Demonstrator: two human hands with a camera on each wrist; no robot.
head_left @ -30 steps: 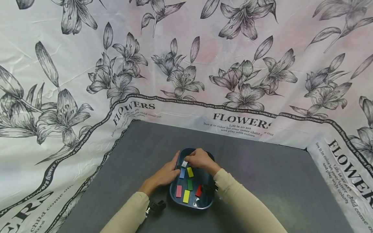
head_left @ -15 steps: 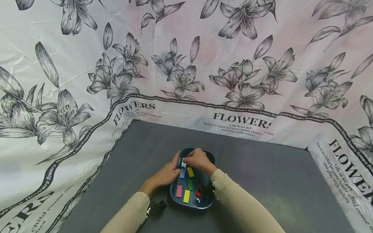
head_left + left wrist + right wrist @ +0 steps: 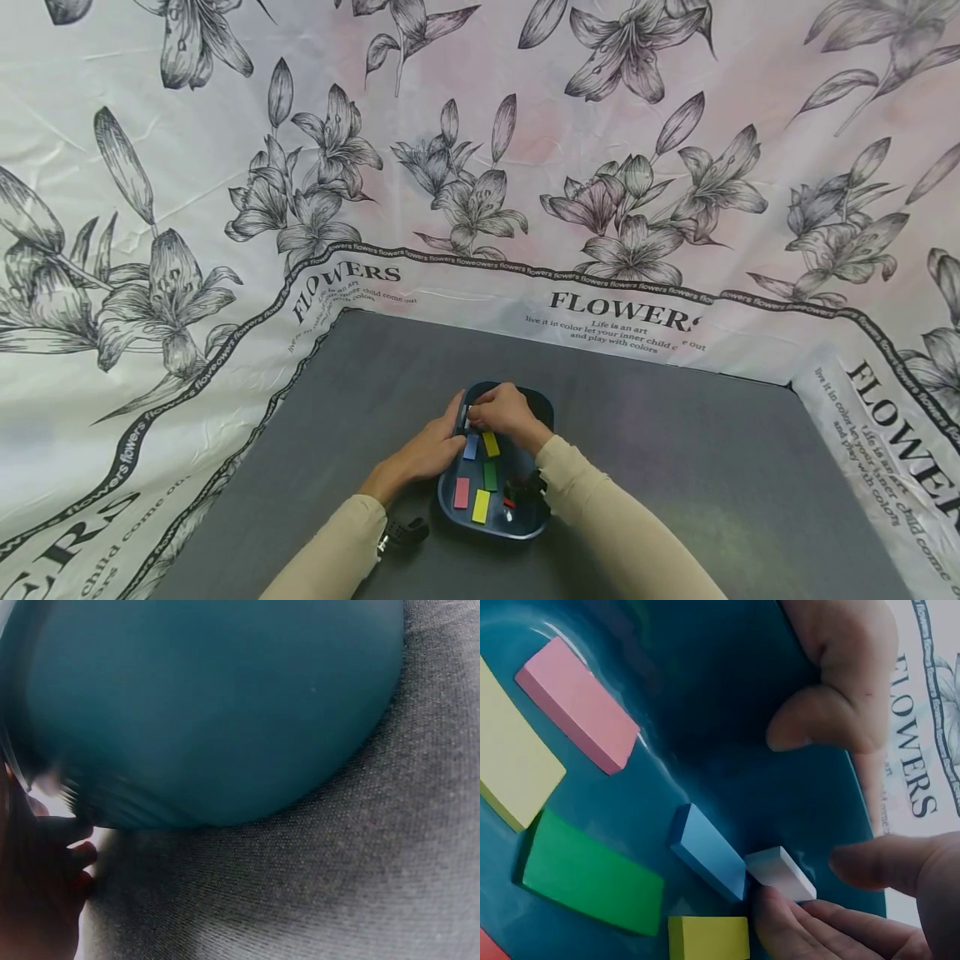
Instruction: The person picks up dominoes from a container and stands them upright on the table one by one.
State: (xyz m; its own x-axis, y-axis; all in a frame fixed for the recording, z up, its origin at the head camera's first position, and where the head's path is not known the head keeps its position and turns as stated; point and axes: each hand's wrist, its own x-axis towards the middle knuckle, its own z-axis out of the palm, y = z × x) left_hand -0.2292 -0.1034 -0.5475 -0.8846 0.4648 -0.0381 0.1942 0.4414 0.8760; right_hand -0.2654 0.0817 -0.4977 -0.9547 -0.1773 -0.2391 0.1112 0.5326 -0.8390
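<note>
My left hand (image 3: 427,446) grips the left rim of a dark blue tray (image 3: 495,529), its thumb over the inner side. Near the tray's far left corner, my right hand (image 3: 510,410) touches a white block (image 3: 784,874) with a fingertip. In the right wrist view its thumb stands a little apart from that block. One end of the white block meets a blue block (image 3: 709,851). A yellow block (image 3: 712,937) lies close to the right fingers. In the left wrist view, the left hand (image 3: 45,877) is dark and only partly seen beside the tray.
The tray also holds a green block (image 3: 490,477), a pink block (image 3: 461,492), a second yellow block (image 3: 481,506) and a red block (image 3: 509,503), mostly covered by the right wrist gear. Beneath is a grey tabletop (image 3: 660,467). Flower-printed cloth (image 3: 480,125) surrounds it.
The right hand has shifted slightly left with the white block, toward the tray's left wall. The right wrist now covers more of the red block. The left hand keeps its place.
</note>
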